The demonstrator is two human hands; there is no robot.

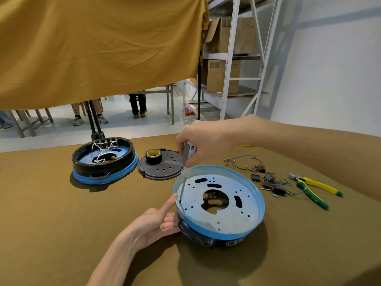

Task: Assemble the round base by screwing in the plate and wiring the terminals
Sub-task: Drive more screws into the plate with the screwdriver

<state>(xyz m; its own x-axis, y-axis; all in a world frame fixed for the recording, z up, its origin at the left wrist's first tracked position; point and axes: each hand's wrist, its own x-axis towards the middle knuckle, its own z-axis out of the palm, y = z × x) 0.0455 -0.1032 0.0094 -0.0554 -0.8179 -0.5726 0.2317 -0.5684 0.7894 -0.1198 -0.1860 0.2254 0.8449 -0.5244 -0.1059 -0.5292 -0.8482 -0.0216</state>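
At the far left of the olive-brown cloth-covered table sits a second round black-and-blue base with white wires looped inside it, which reads as a finished pattern for the wiring; just right of it lies a dark grey perforated round cover with a roll of black tape standing on it. Nearer, the left hand steadies the work: its fingers lie straight and close together against the left wall of the round blue-rimmed base, index fingertip up at the rim, gripping nothing. Inside that base, near the middle of the table, lies the pale grey metal plate pierced with slots and small holes. The right hand comes in from the far right with its fingers curled round the translucent grey handle of a slim screwdriver, whose shaft slants down to a hole at the plate's left edge, close to the left index finger. Whether a screw sits under the tip I cannot tell. To drive it well, I judge the shaft should stand straight over the hole, pressed down while turning, with the left hand bracing the base against spinning. To the right lie blue wires with small black switches, the terminals not yet wired, and yellow-and-green handled pliers at the far right.
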